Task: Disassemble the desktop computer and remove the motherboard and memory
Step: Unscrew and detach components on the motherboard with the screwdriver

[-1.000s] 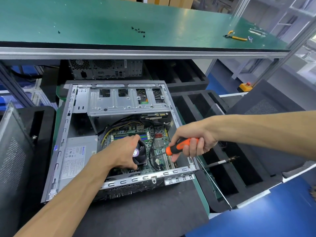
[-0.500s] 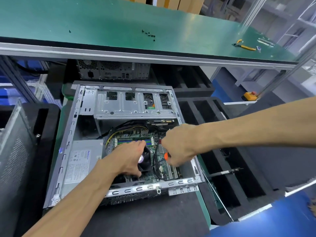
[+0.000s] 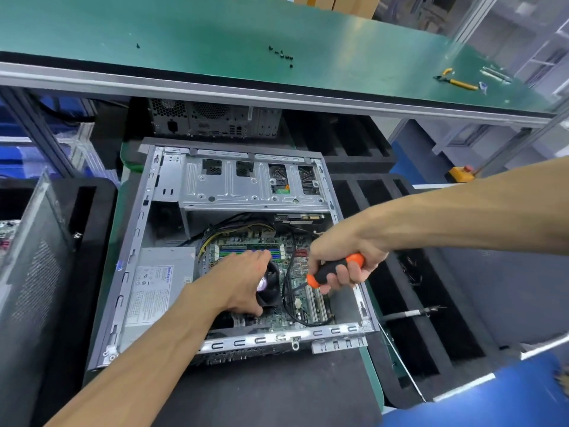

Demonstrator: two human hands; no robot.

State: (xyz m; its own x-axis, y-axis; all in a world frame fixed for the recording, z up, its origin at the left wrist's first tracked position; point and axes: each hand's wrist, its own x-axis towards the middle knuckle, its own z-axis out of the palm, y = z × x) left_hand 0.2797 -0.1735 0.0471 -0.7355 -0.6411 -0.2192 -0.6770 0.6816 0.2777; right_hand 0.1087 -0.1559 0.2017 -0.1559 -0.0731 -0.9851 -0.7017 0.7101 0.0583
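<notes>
Hands at work inside an opened computer case. Both hands reach into the case (image 3: 129, 272), which lies on its side with the side panel off, on a dark mat (image 3: 277, 396) below the near edge of a green desk (image 3: 215, 23). Left hand (image 3: 243, 285): fingers spread and lightly bent over the black cooler fan (image 3: 272, 285), thumb down at the fan's near side, resting on it rather than clenched. Right hand (image 3: 341, 260): fingers wrapped tight round the orange-and-black handle of a screwdriver (image 3: 334, 269), whose tip points down and left toward the board; the shaft is mostly hidden. Inside the case, from largest to smallest: a silver drive cage (image 3: 252, 186) along the far side; a grey power supply (image 3: 160, 282) at the left; the green motherboard (image 3: 304, 309) on the case floor at the right, in place; a memory module (image 3: 246, 250) seated in the slots just beyond the left hand; black cables (image 3: 288, 291) looping across the board. A second computer case (image 3: 212, 118) stands under the desk beyond the first. Black foam trays (image 3: 431, 318) lie to the right, one holding a thin metal tool (image 3: 412, 312). On the desk: yellow-handled cutters (image 3: 455, 81) at the far right and a cluster of small black screws (image 3: 281, 55) near the middle.
</notes>
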